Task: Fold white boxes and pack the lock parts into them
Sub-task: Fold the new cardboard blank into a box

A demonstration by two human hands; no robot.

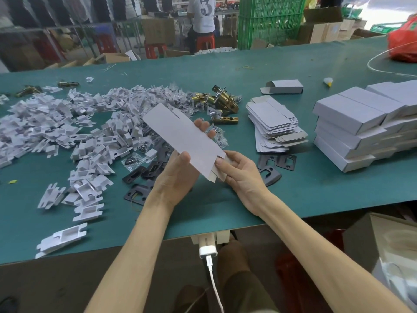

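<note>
Left hand is gripping a flat unfolded white cardboard box blank from beneath, thumb on top, fingertips showing past the far edge. Right hand is pinching the blank's near end flap between thumb and fingers. The blank is being held tilted above the green tabletop, not touching it.

To the right, a fanned stack of flat white box blanks is lying on the tabletop. Further right, closed white cardboard boxes are sitting stacked in layers; contents hidden. One assembled white box with an open end flap is lying on its side behind the flat stack; cannot tell what's inside.

Brass and chrome latch bolts are lying beyond the hands. Black metal strike plates are spread beneath the hands. A big pile of white cardboard inserts is covering the left side, with small clear bags of screws mixed in.

In the background, a seated person's white shirt is showing a large "3".
</note>
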